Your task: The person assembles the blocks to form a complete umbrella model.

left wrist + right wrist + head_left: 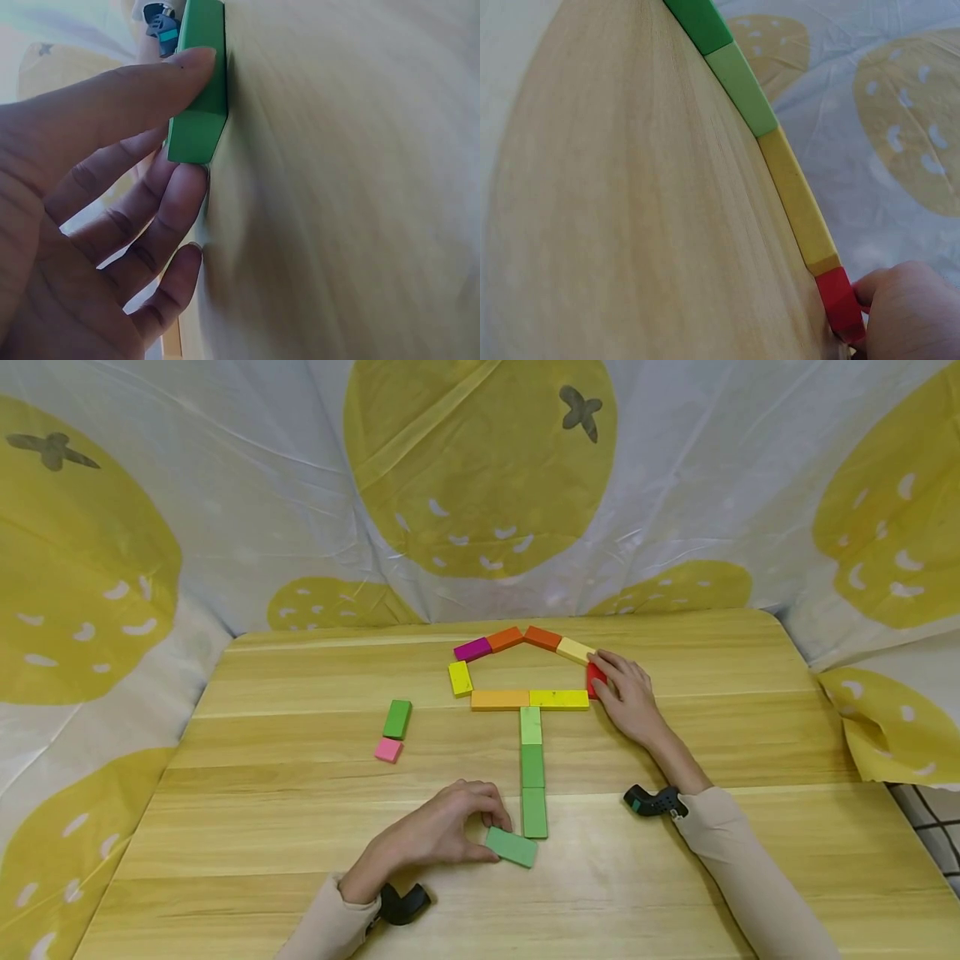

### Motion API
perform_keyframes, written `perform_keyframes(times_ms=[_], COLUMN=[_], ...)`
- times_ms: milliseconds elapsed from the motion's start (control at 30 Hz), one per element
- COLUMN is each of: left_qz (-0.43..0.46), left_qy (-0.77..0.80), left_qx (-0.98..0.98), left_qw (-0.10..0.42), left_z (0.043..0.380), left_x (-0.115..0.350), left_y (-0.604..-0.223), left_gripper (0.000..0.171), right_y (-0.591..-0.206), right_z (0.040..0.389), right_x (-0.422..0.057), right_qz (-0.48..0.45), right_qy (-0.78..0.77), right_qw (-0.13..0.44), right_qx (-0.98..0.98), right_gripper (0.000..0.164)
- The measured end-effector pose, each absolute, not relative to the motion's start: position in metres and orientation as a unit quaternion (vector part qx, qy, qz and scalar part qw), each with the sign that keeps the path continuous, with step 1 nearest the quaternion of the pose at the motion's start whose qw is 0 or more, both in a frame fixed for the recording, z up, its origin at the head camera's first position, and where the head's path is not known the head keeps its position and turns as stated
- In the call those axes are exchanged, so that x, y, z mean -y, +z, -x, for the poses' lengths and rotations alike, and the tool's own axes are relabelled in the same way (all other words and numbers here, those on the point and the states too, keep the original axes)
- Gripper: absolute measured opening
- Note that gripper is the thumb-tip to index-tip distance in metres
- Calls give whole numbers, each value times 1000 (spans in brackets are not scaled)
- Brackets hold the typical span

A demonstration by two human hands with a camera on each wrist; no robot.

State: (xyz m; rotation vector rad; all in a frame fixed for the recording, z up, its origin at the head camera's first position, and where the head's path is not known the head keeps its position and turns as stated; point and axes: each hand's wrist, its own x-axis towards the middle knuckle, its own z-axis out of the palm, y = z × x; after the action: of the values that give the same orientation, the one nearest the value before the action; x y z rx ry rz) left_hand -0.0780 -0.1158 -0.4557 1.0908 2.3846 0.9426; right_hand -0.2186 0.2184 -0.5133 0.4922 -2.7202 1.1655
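Note:
My left hand (450,825) pinches a green block (512,847) between thumb and fingers, at the lower end of a column of green blocks (533,766). In the left wrist view the thumb (196,67) lies along this green block (201,112), low over the tabletop. My right hand (632,697) holds a red block (595,680) at the right side of a ring of coloured blocks; the fingers partly cover it. In the right wrist view the red block (841,304) meets the end of a yellow block (799,199).
Orange (504,639), purple (472,649) and cream (576,650) blocks form a peak above an orange-and-yellow row (500,700). A yellow block (461,679) stands at the left side. Apart lie a green block (397,719) and a pink block (388,750). Printed cloth (262,485) hangs behind the table.

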Motion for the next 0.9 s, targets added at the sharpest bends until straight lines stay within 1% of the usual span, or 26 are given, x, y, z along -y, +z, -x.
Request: perform_keyframes(times_ms=[633, 900], left_qz=[-395, -383], left_qy=[354, 363], left_qx=[-828, -831], left_qw=[183, 178], left_z=[83, 83], left_x=[118, 119], left_y=[-460, -457], left_gripper=[28, 27], right_y=[-515, -513], right_z=[220, 219], right_x=[-219, -218], right_qz=[-164, -165], right_qy=[383, 387], right_qw=[76, 75], right_qx=[906, 904], right_gripper=[46, 46])
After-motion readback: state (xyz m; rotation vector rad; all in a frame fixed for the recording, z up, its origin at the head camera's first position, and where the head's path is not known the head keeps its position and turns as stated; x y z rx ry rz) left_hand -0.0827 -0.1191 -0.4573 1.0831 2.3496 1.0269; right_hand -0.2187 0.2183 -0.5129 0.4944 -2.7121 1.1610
